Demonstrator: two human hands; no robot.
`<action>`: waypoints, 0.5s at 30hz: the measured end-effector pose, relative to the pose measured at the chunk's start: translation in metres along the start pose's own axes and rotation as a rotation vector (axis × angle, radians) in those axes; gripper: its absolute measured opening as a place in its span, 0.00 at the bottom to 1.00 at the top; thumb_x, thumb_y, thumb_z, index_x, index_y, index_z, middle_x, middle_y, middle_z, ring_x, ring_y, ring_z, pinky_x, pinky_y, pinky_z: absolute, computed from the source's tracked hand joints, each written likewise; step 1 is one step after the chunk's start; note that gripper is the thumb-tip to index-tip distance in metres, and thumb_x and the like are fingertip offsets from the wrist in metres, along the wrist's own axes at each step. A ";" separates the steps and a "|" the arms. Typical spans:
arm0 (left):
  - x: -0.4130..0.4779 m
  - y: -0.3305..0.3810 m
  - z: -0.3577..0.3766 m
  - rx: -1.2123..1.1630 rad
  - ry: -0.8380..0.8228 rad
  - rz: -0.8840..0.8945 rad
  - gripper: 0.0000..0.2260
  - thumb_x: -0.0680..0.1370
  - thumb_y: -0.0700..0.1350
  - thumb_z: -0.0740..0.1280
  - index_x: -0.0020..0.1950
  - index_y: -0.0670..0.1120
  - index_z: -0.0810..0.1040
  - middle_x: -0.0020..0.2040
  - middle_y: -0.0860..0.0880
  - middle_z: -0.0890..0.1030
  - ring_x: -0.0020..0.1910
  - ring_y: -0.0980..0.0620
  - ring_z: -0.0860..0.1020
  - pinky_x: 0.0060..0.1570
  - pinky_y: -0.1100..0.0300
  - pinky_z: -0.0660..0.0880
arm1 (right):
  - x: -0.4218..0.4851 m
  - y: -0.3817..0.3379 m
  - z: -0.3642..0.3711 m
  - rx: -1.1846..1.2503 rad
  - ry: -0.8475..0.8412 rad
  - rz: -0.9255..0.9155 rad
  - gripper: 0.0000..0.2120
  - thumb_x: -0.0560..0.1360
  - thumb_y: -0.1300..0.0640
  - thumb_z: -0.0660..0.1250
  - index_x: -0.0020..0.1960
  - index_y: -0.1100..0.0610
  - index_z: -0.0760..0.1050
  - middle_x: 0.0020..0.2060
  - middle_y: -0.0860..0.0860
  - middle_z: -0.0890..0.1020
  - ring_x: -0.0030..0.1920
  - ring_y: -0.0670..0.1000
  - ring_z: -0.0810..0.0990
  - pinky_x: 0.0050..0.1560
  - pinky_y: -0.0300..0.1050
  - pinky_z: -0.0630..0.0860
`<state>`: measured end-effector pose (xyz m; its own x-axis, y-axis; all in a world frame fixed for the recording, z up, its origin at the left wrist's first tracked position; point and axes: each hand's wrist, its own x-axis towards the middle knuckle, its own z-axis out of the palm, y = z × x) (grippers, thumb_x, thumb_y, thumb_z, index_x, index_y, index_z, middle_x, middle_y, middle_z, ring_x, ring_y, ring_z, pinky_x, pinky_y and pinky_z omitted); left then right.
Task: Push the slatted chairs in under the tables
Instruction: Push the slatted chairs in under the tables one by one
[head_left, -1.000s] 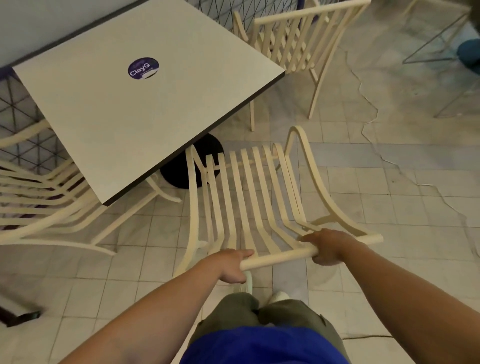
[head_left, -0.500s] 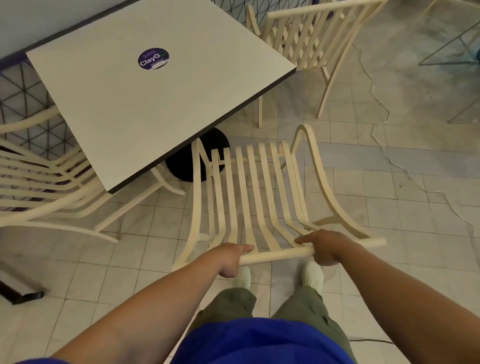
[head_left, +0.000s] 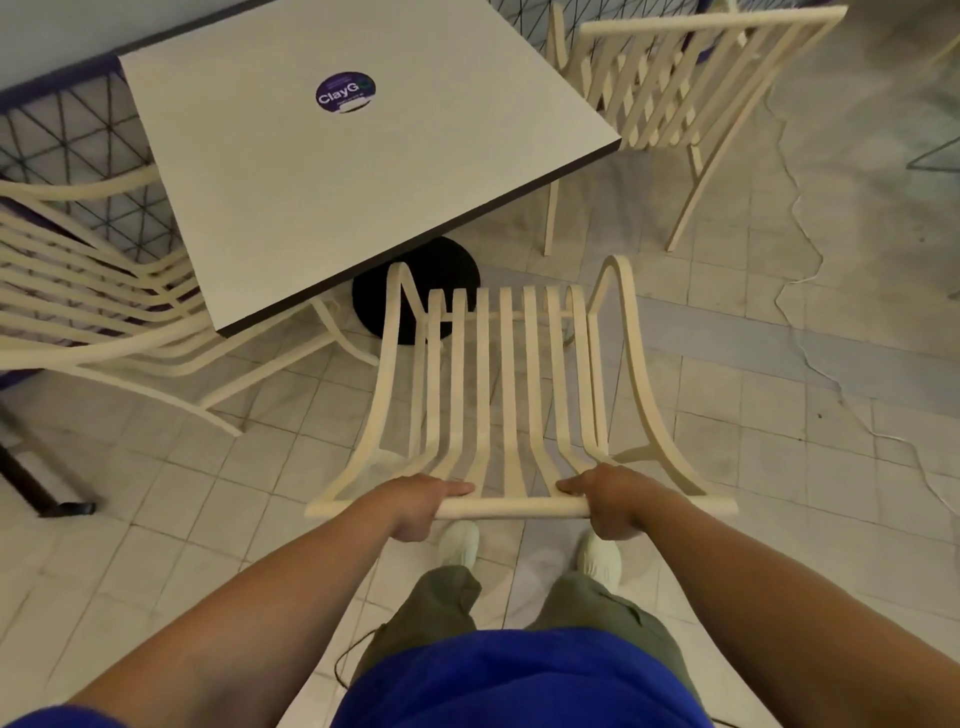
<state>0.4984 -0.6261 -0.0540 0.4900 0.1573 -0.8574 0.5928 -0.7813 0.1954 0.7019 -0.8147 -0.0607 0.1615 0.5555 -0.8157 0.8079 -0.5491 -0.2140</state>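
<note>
A cream slatted chair (head_left: 506, 384) stands on the tiled floor in front of me, its seat pointing at the near right edge of a square white table (head_left: 332, 171). My left hand (head_left: 423, 501) and my right hand (head_left: 610, 496) both grip the chair's top back rail. The front of the seat lies just short of the table edge, above the black round table base (head_left: 447, 265). A purple round sticker (head_left: 344, 91) sits on the tabletop.
A second slatted chair (head_left: 93, 306) sits at the table's left side, partly under it. A third slatted chair (head_left: 675, 88) stands at the far right corner. A dark wire-mesh fence (head_left: 67, 130) runs behind the table. A thin cable (head_left: 810, 249) trails over the floor on the right.
The chair has swung round to face the table more squarely, and I have stepped with it. Both hands have kept their grip on the back rail.
</note>
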 end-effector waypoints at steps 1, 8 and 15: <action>0.000 0.001 0.003 -0.014 0.006 -0.008 0.41 0.78 0.33 0.65 0.80 0.66 0.53 0.65 0.47 0.74 0.56 0.46 0.77 0.54 0.53 0.77 | 0.000 0.001 0.000 -0.011 -0.002 -0.008 0.36 0.75 0.62 0.68 0.78 0.43 0.61 0.64 0.51 0.75 0.57 0.52 0.76 0.54 0.44 0.72; 0.000 0.025 0.013 -0.080 0.063 -0.031 0.38 0.79 0.34 0.63 0.79 0.66 0.53 0.64 0.46 0.73 0.54 0.47 0.76 0.49 0.57 0.72 | -0.004 0.024 -0.013 -0.076 -0.008 -0.030 0.35 0.75 0.63 0.65 0.77 0.42 0.61 0.64 0.51 0.74 0.59 0.53 0.77 0.58 0.45 0.74; 0.009 0.056 0.020 -0.188 0.090 -0.071 0.39 0.79 0.34 0.63 0.79 0.66 0.53 0.63 0.46 0.73 0.51 0.49 0.74 0.48 0.56 0.71 | 0.002 0.053 -0.028 -0.118 -0.001 -0.031 0.36 0.74 0.64 0.67 0.76 0.40 0.63 0.65 0.51 0.74 0.61 0.55 0.76 0.61 0.48 0.73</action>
<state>0.5230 -0.6808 -0.0601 0.4931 0.2680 -0.8277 0.7323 -0.6414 0.2286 0.7606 -0.8253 -0.0587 0.1350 0.5704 -0.8102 0.8737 -0.4542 -0.1742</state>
